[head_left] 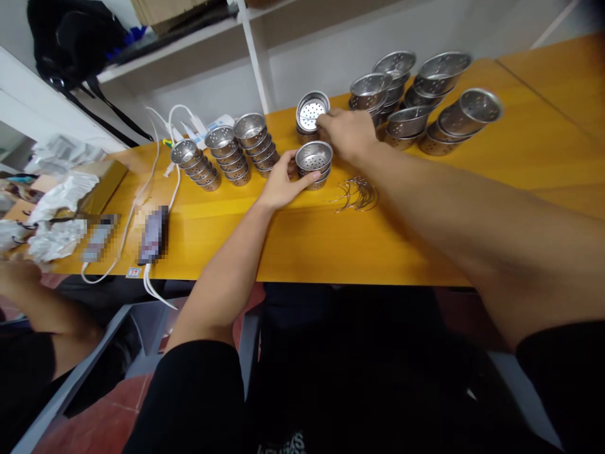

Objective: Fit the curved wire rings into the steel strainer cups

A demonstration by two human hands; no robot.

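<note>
My left hand (287, 184) curls around a short stack of perforated metal cups (314, 157), thumb in front and fingers behind the left side. My right hand (347, 130) reaches past it to another stack of perforated metal cups (312, 108) just behind. Its fingertips are pinched at that stack's right rim, and what they hold is hidden. A thin line crosses the inside of the top cup there, too fine to identify. Below my right forearm lies a loose pile of thin curved metal wires (358, 193) on the table.
Several stacks of similar cups (227, 154) stand left, with more stacks (437, 94) at back right. White cables cross the wooden table (302, 252) near two phones (154, 234). A shelf (250, 50) stands behind. Another person's arm (47, 302) is at far left.
</note>
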